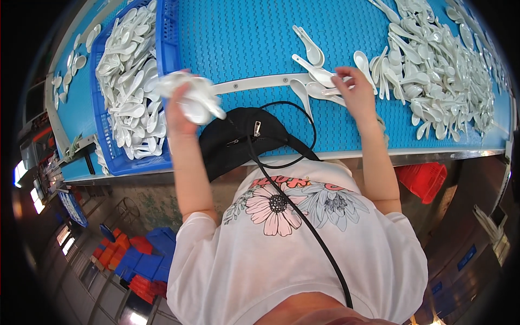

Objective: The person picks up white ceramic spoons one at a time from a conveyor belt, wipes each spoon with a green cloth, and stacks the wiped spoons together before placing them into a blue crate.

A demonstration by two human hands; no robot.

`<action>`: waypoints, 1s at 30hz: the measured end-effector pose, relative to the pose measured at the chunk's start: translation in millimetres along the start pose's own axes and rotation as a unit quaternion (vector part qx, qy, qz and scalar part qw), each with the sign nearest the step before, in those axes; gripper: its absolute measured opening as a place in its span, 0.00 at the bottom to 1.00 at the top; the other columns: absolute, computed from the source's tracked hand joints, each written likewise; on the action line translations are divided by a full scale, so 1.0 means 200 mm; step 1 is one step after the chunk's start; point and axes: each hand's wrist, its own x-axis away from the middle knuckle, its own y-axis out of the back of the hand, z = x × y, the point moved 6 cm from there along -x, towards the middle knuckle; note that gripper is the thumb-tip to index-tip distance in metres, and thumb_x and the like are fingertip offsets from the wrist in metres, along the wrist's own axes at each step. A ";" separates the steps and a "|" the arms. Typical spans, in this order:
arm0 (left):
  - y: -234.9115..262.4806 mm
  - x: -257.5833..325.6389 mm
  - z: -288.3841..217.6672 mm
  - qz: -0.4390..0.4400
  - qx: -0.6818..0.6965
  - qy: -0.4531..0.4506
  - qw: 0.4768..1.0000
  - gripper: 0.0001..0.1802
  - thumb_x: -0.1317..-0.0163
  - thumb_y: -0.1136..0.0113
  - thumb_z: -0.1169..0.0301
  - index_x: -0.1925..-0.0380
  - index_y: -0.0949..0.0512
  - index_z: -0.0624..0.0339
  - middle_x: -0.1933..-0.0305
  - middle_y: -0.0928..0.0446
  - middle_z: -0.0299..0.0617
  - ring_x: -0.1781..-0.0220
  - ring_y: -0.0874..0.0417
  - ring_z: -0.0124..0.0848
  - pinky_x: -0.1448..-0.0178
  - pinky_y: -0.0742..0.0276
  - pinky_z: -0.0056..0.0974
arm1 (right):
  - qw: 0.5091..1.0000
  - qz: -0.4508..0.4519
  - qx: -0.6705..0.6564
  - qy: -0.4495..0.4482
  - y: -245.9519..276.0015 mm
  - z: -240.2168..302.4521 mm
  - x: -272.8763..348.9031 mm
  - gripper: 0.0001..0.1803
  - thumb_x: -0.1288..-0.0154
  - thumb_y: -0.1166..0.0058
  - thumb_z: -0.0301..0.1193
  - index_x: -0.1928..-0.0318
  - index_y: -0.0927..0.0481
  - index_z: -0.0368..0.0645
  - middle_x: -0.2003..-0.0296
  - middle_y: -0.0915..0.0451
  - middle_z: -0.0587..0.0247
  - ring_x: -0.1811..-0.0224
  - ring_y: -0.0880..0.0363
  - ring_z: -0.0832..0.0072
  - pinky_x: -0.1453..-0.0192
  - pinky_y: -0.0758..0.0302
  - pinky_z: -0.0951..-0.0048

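My left hand (179,111) is raised over the near edge of the blue belt (244,38), gripping a bunch of white plastic spoons (196,97) beside the blue crate (165,49). My right hand (355,92) rests on the belt with its fingers closed on a white spoon (338,90); a few loose white spoons (310,51) lie just left of it. A large pile of white spoons (439,65) spreads across the belt to the right of that hand.
The blue crate holds a heap of white spoons (130,81). A black bag (238,138) with a strap sits at the belt's edge against my chest. A red crate (425,179) stands below right; blue and orange crates (135,260) are stacked on the floor lower left.
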 end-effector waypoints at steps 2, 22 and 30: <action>0.28 -0.05 -0.27 -0.081 0.008 -0.053 0.995 0.18 0.44 0.47 0.68 0.54 0.32 0.63 0.57 0.27 0.49 0.55 0.24 0.42 0.52 0.26 0.46 | 0.997 -0.012 0.070 -0.039 0.03 -0.19 -0.05 0.14 0.48 0.42 0.36 0.61 0.22 0.44 0.68 0.22 0.65 0.73 0.25 0.76 0.68 0.29 0.76; -0.36 0.06 0.32 0.109 -0.466 -0.028 0.877 0.17 0.42 0.48 0.68 0.51 0.30 0.54 0.60 0.27 0.35 0.63 0.25 0.22 0.68 0.33 0.24 | 0.947 0.133 -0.248 -0.153 -0.15 -0.01 0.10 0.09 0.45 0.44 0.31 0.65 0.23 0.39 0.75 0.24 0.70 0.76 0.28 0.86 0.73 0.31 0.85; -0.13 0.19 0.12 0.040 -0.314 0.036 0.948 0.12 0.41 0.48 0.67 0.60 0.24 0.61 0.75 0.25 0.33 0.75 0.27 0.19 0.76 0.36 0.21 | 0.934 0.181 -0.296 -0.085 -0.29 0.23 0.15 0.12 0.42 0.47 0.30 0.60 0.24 0.37 0.67 0.22 0.65 0.69 0.24 0.80 0.65 0.27 0.81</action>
